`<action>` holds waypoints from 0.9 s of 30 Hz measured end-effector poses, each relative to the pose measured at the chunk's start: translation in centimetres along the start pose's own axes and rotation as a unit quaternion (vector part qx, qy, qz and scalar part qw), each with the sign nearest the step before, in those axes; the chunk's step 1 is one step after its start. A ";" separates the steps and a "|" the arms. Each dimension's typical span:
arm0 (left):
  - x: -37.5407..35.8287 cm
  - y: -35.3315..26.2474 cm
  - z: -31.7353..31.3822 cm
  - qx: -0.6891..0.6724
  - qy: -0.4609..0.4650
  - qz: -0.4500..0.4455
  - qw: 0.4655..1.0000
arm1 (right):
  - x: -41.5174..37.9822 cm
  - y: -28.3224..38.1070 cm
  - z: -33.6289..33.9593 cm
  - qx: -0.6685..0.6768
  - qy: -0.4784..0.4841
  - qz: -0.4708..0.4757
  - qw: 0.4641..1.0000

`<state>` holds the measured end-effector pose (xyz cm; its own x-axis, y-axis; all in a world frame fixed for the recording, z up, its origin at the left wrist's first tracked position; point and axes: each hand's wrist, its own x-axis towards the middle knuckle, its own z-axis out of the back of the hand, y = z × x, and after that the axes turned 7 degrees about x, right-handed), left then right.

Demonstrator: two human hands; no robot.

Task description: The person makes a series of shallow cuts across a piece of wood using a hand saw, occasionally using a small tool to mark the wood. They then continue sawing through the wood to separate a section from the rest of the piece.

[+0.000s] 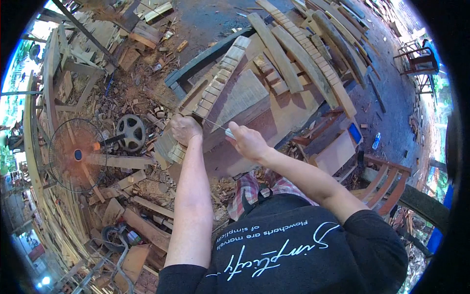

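Observation:
A long notched wooden piece (221,76) lies slanting across the boards on the work surface (289,115). My left hand (186,129) is closed over its near part, with more of the notched wood showing below the wrist. To the right, my right hand (246,141) is wrapped round the light handle of a thin metal tool (210,121). The tool's shaft points up and left, and its tip is close to the notched piece beside my left hand. Whether the tip touches the wood I cannot tell.
A wire-caged fan (77,155) and a spoked wheel (130,133) stand at the left. Curved beams (306,61) are stacked at the upper right. A wooden chair (384,183) is at the right, near my elbow. Wood scraps cover the ground.

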<state>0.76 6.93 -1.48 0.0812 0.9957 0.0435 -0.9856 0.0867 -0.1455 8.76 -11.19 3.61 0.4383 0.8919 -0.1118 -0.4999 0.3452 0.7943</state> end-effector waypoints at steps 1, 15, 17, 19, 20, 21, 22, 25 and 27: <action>0.0 -0.1 0.2 -0.003 0.001 -0.002 1.000 | -1.0 0.2 0.9 -0.003 -0.002 -0.002 1.000; 0.0 -0.6 1.2 0.024 0.033 0.012 0.999 | -1.1 0.7 1.8 0.014 0.012 -0.027 0.999; -0.1 -1.1 1.4 0.020 0.019 0.012 1.000 | -6.2 0.2 4.8 -0.007 0.024 -0.048 0.999; -0.4 -0.9 1.0 0.021 0.010 0.022 0.999 | -8.0 0.0 5.7 -0.027 0.049 -0.075 0.996; -0.4 -0.8 0.7 0.025 0.004 0.013 1.000 | -8.1 0.0 5.4 -0.022 0.034 -0.070 0.997; -0.3 -0.7 0.6 0.028 -0.004 0.005 1.000 | -7.9 0.0 5.0 -0.015 0.018 -0.062 0.998; -0.1 -0.7 0.6 0.030 -0.007 0.006 1.000 | -6.2 -0.3 3.5 -0.008 0.002 -0.041 0.999; 0.1 -0.4 0.7 0.022 0.024 0.000 0.999 | 0.7 -0.8 -0.6 0.020 0.002 -0.025 0.999; 0.1 -0.6 0.7 0.029 0.034 0.020 0.999 | 0.0 -0.6 -0.3 0.025 0.002 -0.011 1.000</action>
<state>1.26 6.97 -0.71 0.0497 0.9984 -0.0279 -0.9949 0.0470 -0.0887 8.87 -11.29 3.00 0.4463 0.8852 -0.1314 -0.4527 0.3500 0.8201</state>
